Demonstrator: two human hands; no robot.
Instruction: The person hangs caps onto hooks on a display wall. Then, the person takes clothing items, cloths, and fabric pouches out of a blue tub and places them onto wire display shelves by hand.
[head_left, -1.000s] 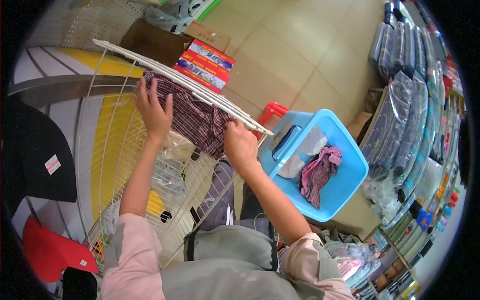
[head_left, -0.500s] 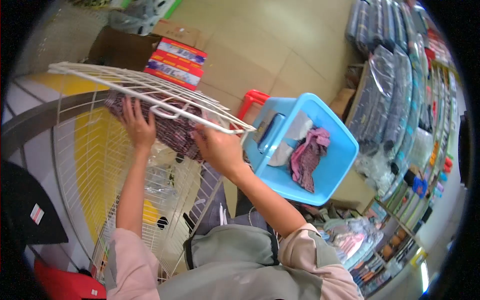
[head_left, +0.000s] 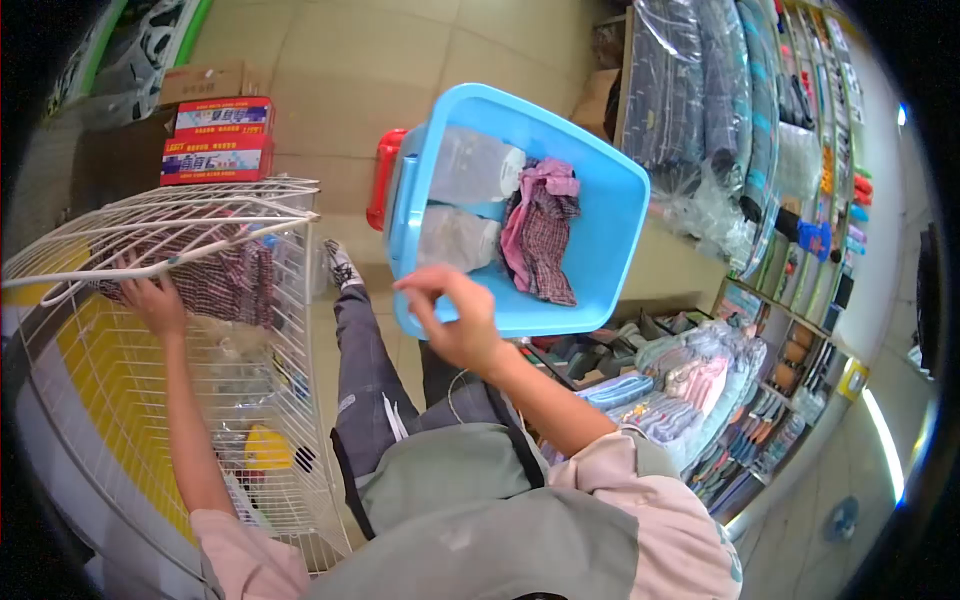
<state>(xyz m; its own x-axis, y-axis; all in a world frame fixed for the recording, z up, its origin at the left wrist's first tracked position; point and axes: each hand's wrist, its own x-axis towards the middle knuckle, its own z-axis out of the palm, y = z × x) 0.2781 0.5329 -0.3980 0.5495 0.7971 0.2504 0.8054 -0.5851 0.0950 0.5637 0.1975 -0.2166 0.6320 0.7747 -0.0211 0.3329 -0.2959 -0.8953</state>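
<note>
My left hand [head_left: 157, 302] reaches into a white wire rack [head_left: 305, 375], its fingers stretched out against a dark maroon checked cloth [head_left: 225, 275]. The cloth lies beneath the rack's top wires, which partly cover it and the fingertips. My right hand [head_left: 458, 318] is in the air by the near rim of a light blue plastic bin [head_left: 612, 270], fingers bent but apart, with nothing in them. Inside the bin lie a checked cloth with pink parts [head_left: 543, 235] and two clear plastic containers [head_left: 475, 168].
Red printed boxes [head_left: 217, 140] stand on the floor behind the rack. A red plastic piece [head_left: 386, 180] touches the bin's left side. To the right are plastic-wrapped rolls [head_left: 680, 85], packed clothes [head_left: 690, 385] and stocked shelves. My shoe [head_left: 342, 265] is between rack and bin.
My right hand has left the checked cloth in the rack and moved right to the bin. My left hand stays at the cloth. The view has shifted, showing more of the bin's inside.
</note>
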